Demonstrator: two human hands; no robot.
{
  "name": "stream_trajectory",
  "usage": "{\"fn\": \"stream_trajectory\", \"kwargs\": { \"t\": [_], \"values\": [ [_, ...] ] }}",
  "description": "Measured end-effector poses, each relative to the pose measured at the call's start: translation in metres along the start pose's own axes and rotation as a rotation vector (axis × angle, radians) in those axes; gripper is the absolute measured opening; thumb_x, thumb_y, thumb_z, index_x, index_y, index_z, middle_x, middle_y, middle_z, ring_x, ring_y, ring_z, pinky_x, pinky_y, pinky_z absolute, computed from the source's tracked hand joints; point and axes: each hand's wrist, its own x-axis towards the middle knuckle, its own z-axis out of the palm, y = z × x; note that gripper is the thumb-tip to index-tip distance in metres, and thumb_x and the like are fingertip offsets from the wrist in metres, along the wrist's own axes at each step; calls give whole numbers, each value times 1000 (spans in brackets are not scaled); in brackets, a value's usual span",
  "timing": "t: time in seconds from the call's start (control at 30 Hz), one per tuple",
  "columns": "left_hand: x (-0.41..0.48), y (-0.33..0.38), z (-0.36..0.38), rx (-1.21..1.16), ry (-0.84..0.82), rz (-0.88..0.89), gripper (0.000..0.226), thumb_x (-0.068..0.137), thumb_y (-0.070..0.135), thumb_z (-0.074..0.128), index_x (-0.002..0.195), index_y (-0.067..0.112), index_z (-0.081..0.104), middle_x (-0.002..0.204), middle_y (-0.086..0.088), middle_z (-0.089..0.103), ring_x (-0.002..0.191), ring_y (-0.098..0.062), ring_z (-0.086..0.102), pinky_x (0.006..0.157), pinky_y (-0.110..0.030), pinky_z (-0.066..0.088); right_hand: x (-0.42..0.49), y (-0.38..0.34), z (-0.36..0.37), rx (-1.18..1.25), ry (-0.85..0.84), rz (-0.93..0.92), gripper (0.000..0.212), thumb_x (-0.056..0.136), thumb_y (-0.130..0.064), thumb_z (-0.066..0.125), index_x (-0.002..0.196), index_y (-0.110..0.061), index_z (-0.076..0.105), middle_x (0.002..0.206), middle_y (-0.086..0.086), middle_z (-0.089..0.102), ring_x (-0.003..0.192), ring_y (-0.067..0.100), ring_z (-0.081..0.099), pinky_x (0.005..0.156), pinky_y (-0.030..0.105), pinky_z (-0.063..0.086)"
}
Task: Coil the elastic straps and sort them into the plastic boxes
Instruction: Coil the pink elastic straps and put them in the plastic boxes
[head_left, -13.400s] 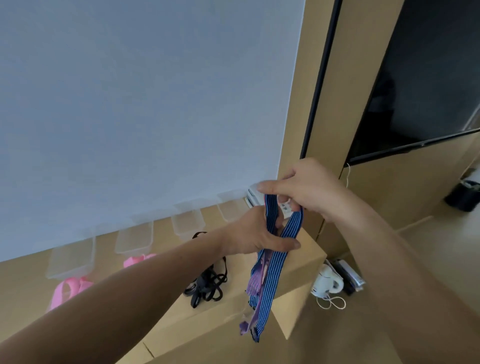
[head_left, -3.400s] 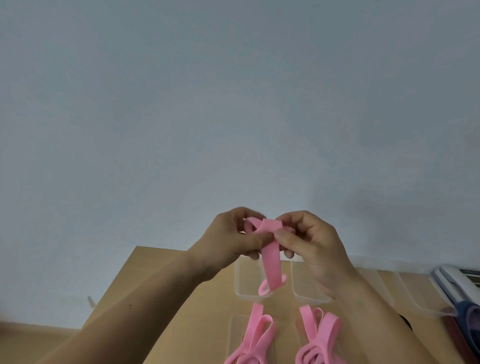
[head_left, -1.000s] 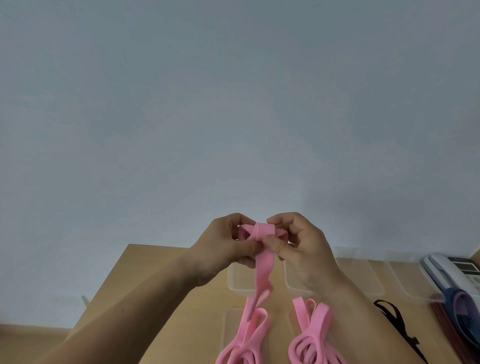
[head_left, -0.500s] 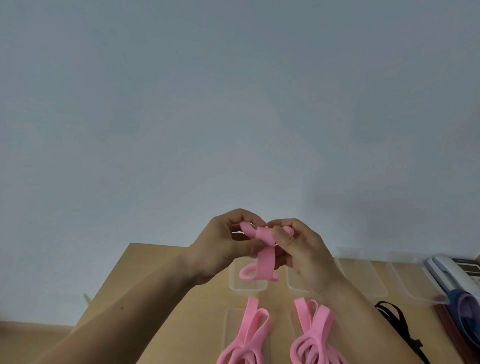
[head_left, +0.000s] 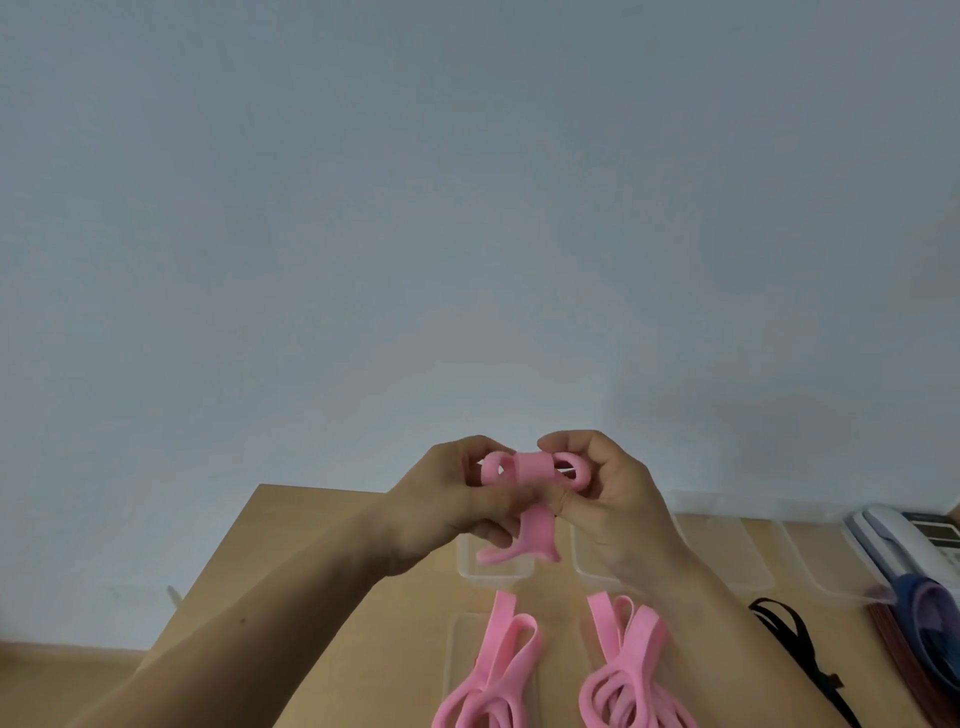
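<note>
Your left hand (head_left: 447, 509) and right hand (head_left: 613, 499) both pinch the pink strap (head_left: 524, 470) at lower centre, above the boxes (head_left: 493, 574). Its tail hangs between them.

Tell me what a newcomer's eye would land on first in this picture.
The pink elastic strap, half coiled, held in mid-air at low centre by the left hand and right hand, which pinch its loops. Beneath them, a left pink bundle and a right pink bundle lie on the wooden table, nearer the person than the row of clear plastic boxes along the wall.
</note>
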Motion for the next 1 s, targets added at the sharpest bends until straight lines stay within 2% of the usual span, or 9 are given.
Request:
{"fn": "stream_trajectory", "kwargs": {
  "t": [0.1,0.2,0.3,0.4,0.5,0.63,0.8,0.87,1.0],
  "values": [
    [0,1,1,-42,4,-25,43,83,34,72,111,4,61,98,-25,72,83,-35,69,78,-42,58,-2,1,0,-31,-4,-23,36,66,-22,82,96,-38,68,97,-4,72,90,18,70,78,27,57],
    [3,-2,2,-63,44,2,27,89,22,72,107,4,63,95,-26,71,78,-34,68,76,-43,59,-3,2,-1,-63,-9,-13,40,66,-17,82,96,-39,68,96,-3,73,87,17,71,74,26,57],
    [3,-3,4,-81,57,47,29,82,20,76,106,8,66,99,-28,69,80,-33,69,75,-42,59,-5,0,-3,-52,-6,25,39,67,-15,83,95,-38,69,99,-6,73,88,18,72,74,29,59],
    [4,-5,3,-26,91,101,25,81,16,77,104,13,69,103,-29,67,85,-42,70,76,-43,59,-6,-3,-4,-1,-54,67,31,69,-26,81,98,-29,71,101,-1,73,92,25,73,79,40,60],
    [3,-8,4,-3,82,142,24,81,11,76,104,15,71,103,-27,68,91,-44,70,78,-43,59,-5,-9,-2,82,-36,130,28,75,-45,81,83,-19,73,82,7,66,85,37,72,76,48,60],
    [2,-8,5,39,57,242,24,82,1,76,103,12,70,104,-20,70,97,-41,68,82,-41,59,-8,-13,0,-5,-49,206,33,71,-58,68,60,-27,65,69,7,66,65,34,71,60,37,58],
    [-1,-7,6,45,72,140,43,78,0,77,115,16,61,105,-19,65,82,-35,70,73,-40,59,-11,-14,-1,-27,-22,157,50,65,-54,74,90,-11,69,67,9,70,53,22,64,52,30,53],
    [-4,-6,6,39,59,74,49,76,9,77,119,15,55,98,-14,68,82,-33,72,71,-39,59,-12,-14,0,-15,-9,132,52,61,-54,77,92,-14,71,72,8,73,55,22,66,53,29,54],
    [-10,0,5,8,-72,-17,42,79,18,72,113,-1,56,102,-21,71,89,-38,71,77,-41,59,-12,-11,-2,19,12,115,44,57,-52,82,91,-26,73,76,3,73,59,21,68,56,25,53]
  ]
}}
